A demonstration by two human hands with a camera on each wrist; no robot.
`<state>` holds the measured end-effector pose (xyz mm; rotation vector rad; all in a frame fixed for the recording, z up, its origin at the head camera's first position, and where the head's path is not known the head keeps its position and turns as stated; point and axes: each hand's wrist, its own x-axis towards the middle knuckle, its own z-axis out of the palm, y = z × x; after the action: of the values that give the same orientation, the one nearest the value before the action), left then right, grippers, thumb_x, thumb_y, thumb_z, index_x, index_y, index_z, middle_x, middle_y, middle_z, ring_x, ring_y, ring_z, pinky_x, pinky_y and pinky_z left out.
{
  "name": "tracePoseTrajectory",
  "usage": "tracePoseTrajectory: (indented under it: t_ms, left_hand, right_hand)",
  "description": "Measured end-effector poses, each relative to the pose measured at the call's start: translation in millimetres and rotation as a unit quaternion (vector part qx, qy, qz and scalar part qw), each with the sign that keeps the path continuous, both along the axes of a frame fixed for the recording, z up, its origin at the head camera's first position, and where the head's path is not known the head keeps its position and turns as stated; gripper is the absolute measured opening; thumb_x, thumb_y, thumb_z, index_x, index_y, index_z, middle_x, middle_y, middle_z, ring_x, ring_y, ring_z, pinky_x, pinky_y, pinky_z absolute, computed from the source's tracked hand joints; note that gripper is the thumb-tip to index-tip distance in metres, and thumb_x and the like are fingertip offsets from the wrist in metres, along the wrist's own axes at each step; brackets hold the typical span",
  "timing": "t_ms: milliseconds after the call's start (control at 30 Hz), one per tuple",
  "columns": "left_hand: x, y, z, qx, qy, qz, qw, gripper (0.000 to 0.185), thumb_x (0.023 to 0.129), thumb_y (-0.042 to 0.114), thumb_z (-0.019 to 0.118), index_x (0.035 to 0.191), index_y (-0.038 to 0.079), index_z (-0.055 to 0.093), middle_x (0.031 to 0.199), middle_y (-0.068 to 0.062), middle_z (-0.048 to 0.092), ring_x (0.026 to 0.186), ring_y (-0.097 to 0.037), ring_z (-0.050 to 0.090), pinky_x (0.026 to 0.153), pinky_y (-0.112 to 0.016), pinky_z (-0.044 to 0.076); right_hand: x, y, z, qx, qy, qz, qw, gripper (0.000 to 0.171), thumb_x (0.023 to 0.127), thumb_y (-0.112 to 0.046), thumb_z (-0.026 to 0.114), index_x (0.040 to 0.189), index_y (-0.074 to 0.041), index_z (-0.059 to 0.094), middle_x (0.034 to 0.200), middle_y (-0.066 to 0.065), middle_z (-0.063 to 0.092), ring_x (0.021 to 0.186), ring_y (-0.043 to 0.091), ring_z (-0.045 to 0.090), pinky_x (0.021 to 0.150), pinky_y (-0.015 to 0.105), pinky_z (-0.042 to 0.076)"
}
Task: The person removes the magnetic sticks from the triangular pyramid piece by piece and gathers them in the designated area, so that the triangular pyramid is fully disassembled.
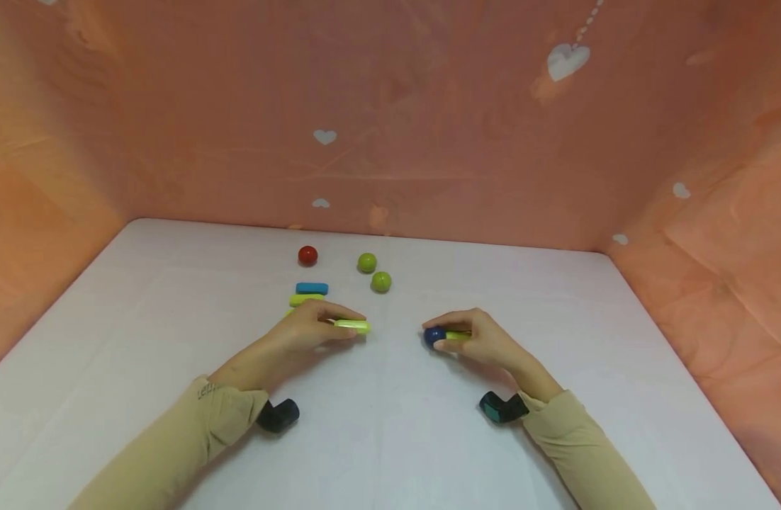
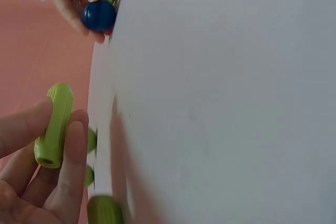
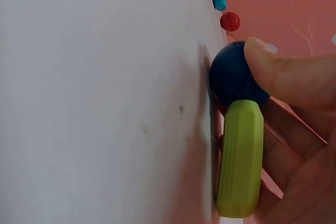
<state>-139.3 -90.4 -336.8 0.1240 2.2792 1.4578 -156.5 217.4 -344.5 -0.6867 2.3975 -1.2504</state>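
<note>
My left hand (image 1: 312, 327) pinches a yellow-green ribbed stick (image 2: 54, 127) between thumb and fingers, raised a little off the table. A small dark hole shows in the stick's end. To the right, my right hand (image 1: 482, 338) grips a dark blue ball (image 1: 434, 336) with its thumb and fingers. Joined or touching end to end with that ball is another yellow-green stick (image 3: 241, 161), lying along the palm side; whether they are fixed together I cannot tell. A gap of bare table separates the two hands.
Behind the left hand lie a blue stick (image 1: 312, 288) and a yellow-green stick (image 1: 306, 299), with part of another hidden by the hand. Farther back sit a red ball (image 1: 307, 256) and two green balls (image 1: 367, 263). The white table (image 1: 378, 439) ends at an orange cloth wall (image 1: 390, 127).
</note>
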Motion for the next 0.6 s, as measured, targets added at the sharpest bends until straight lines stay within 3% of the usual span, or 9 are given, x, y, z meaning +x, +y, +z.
tracePoseTrajectory:
  t_ms: [200,367,600]
  left_hand:
    - [6.8,-18.7,0.6,-0.035,0.013,-0.001,0.9993,0.035,0.085,0.022,0.073,0.117,0.010,0.069,0.118,-0.008,0.065,0.103,-0.020,0.055,0.080,-0.025,0.047]
    - [15.8,-33.1,1.7,-0.047,0.019,-0.003,0.9987,0.036,0.084,0.023,0.073,0.117,0.010,0.069,0.120,-0.009,0.065,0.110,-0.023,0.053,0.084,-0.027,0.047]
    - [23.8,-48.5,3.5,-0.073,0.032,0.007,0.9968,0.036,0.082,0.023,0.075,0.116,0.010,0.070,0.128,-0.013,0.061,0.111,-0.026,0.053,0.081,-0.027,0.047]
  right_hand:
    - [-0.5,-0.1,0.5,0.004,0.004,0.001,1.000,0.031,0.086,-0.010,0.071,0.116,-0.006,0.069,0.119,0.010,0.068,0.116,0.025,0.060,0.099,0.038,0.046]
    - [-0.5,-0.2,0.1,0.006,0.006,-0.001,1.000,0.031,0.085,-0.011,0.071,0.116,-0.007,0.069,0.119,0.009,0.068,0.116,0.025,0.060,0.097,0.031,0.046]
    - [-0.3,0.0,0.3,0.002,0.002,-0.001,1.000,0.031,0.085,-0.011,0.072,0.116,-0.007,0.069,0.119,0.009,0.068,0.116,0.025,0.060,0.097,0.033,0.046]
